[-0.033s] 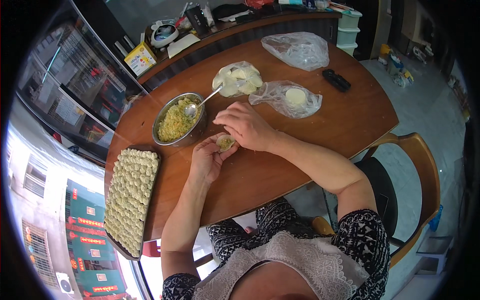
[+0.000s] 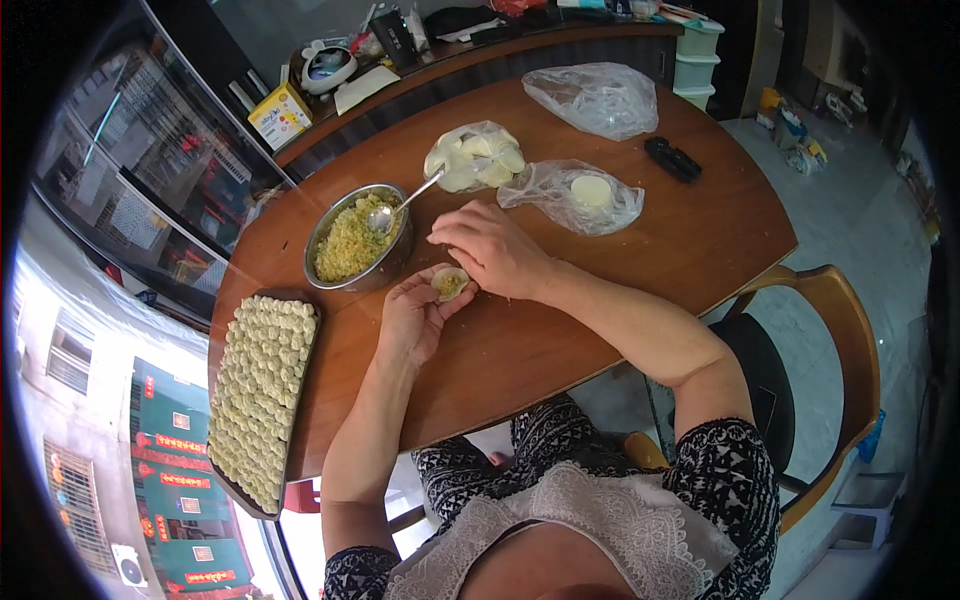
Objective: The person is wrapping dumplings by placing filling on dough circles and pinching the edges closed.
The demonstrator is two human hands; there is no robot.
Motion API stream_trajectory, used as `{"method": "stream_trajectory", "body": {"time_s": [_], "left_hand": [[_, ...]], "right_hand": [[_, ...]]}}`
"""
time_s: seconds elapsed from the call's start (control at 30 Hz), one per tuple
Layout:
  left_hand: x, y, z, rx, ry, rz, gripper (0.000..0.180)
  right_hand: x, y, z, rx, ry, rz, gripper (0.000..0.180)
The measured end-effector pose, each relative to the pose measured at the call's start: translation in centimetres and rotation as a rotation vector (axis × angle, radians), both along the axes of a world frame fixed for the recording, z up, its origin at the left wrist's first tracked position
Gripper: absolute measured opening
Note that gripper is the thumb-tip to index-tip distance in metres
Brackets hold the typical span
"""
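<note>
My left hand (image 2: 412,315) is closed around a round dumpling wrapper (image 2: 462,277), holding it by its edges above the table. A small mound of yellow-green filling (image 2: 450,286) sits in the wrapper's middle. Just beyond it hovers my right hand (image 2: 490,248), fingers loosely bent and apart, with nothing visible in them; its thumb side is partly hidden close to the wrapper. Left of the hands stands a metal bowl (image 2: 385,270) of chopped filling (image 2: 345,245), a spoon (image 2: 382,218) resting in it. On the left, a dark tray (image 2: 318,318) carries rows of formed dumplings (image 2: 262,385).
Behind the bowl lies a plastic bag of pale wrappers (image 2: 478,160). Another clear bag (image 2: 540,185) has a stack of round wrappers (image 2: 591,192) on it. A crumpled bag (image 2: 595,100) and a black object (image 2: 672,160) lie farther back. A wooden chair (image 2: 850,370) stands at right.
</note>
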State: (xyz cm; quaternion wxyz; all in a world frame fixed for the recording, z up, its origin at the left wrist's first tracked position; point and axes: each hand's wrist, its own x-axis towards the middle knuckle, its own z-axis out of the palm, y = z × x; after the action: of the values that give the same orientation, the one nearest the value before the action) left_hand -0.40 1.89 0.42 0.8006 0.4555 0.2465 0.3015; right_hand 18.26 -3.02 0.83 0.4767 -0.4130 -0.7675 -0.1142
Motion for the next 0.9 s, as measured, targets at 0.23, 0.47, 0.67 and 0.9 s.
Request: {"method": "stream_trajectory", "body": {"time_s": [0.23, 0.47, 0.67, 0.9], "left_hand": [[0.1, -0.2, 0.1, -0.027, -0.032, 0.067, 0.034], [0.0, -0.1, 0.3, 0.002, 0.006, 0.022, 0.035], [-0.2, 0.0, 0.2, -0.008, -0.001, 0.068, 0.033], [-0.6, 0.7, -0.4, -0.013, -0.033, 0.060, 0.032]], "right_hand": [[0.0, -0.1, 0.1, -0.087, 0.096, -0.029, 0.032], [0.4, 0.2, -0.4, -0.128, 0.061, -0.024, 0.029], [0.5, 0.4, -0.7, -0.136, 0.041, -0.010, 0.024], [0.4, 0.2, -0.5, -0.184, 0.017, 0.008, 0.018]]}}
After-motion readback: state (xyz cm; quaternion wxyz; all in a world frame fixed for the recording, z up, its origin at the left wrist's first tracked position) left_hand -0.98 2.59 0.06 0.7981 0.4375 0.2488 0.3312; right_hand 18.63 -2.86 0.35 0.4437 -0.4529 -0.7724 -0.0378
